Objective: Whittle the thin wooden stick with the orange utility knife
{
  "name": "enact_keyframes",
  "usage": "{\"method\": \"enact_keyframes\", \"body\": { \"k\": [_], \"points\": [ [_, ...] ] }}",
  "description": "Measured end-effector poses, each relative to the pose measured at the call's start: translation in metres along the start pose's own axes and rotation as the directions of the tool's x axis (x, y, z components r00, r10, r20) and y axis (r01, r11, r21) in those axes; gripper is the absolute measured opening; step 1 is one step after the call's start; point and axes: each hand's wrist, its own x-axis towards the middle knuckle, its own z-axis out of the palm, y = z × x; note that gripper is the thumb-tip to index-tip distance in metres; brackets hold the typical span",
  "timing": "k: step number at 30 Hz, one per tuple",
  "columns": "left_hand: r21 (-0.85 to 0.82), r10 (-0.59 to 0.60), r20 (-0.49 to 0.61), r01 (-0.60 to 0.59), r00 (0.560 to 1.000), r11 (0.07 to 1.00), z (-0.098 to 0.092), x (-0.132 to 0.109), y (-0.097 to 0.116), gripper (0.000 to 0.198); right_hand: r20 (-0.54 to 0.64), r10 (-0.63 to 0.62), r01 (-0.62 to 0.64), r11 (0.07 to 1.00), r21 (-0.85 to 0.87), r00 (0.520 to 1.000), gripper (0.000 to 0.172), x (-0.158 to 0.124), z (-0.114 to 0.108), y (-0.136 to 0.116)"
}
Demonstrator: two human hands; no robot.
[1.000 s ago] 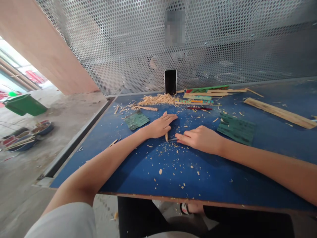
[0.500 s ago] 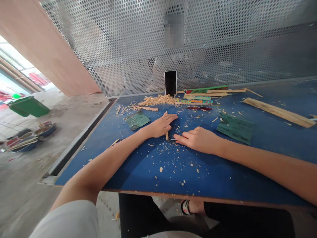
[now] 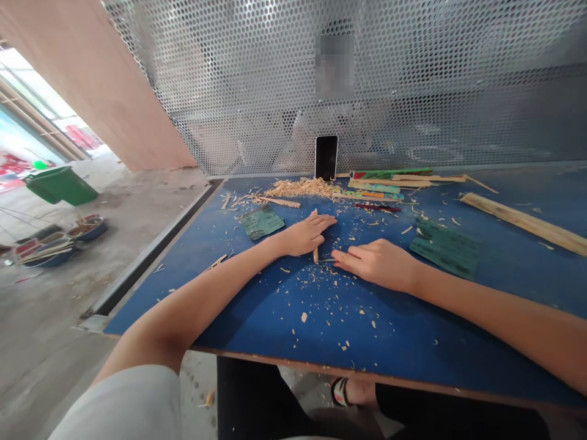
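On the blue tabletop (image 3: 275, 299), my left hand (image 3: 306, 236) reaches in with its fingers stretched forward, pinning a small wooden stick (image 3: 316, 254) under the thumb side. Most of that stick is hidden beneath the hand; only its near end shows. My right hand (image 3: 373, 261) is closed around a thin metal blade (image 3: 326, 261), whose grip is covered by the fingers. The blade's tip points left and meets or nearly meets the stick's near end. Small wood chips (image 3: 316, 287) lie scattered around and in front of both hands.
Behind my hands lie a pile of shavings (image 3: 300, 186), an upright phone (image 3: 326, 157) and patterned strips (image 3: 369, 194). Green sandpaper pieces rest left (image 3: 262, 222) and right (image 3: 447, 247). A wooden slat (image 3: 527, 223) lies far right; a perforated metal panel (image 3: 257, 91) rises behind.
The whole view has shifted slightly, so things sit a little further right. Both hands stay at the wooden stick, with the blade still beside its near end.
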Motion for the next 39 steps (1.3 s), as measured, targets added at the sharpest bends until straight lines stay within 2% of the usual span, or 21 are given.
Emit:
{"method": "enact_keyframes", "body": {
  "k": [8,18,28,39],
  "points": [
    [0.022,0.006,0.088,-0.008,0.996,1.000,-0.013,-0.008,-0.002,0.064,-0.002,-0.004,0.004,1.000,0.010,1.000,0.032,0.005,-0.001,0.000],
    [0.050,0.013,0.132,-0.019,0.991,0.999,-0.016,-0.010,-0.003,0.066,-0.132,0.044,-0.040,0.999,0.033,0.990,0.030,0.011,0.003,-0.001],
    [0.043,0.033,0.108,-0.038,0.994,0.998,-0.015,-0.010,-0.005,0.066,-0.061,0.070,-0.067,0.996,0.059,0.996,0.036,0.015,0.002,-0.003],
    [-0.027,0.106,0.075,-0.104,0.991,0.994,-0.010,-0.007,-0.009,0.067,0.163,0.073,-0.079,0.996,0.029,0.984,0.038,0.026,-0.008,-0.012]
  ]
}}
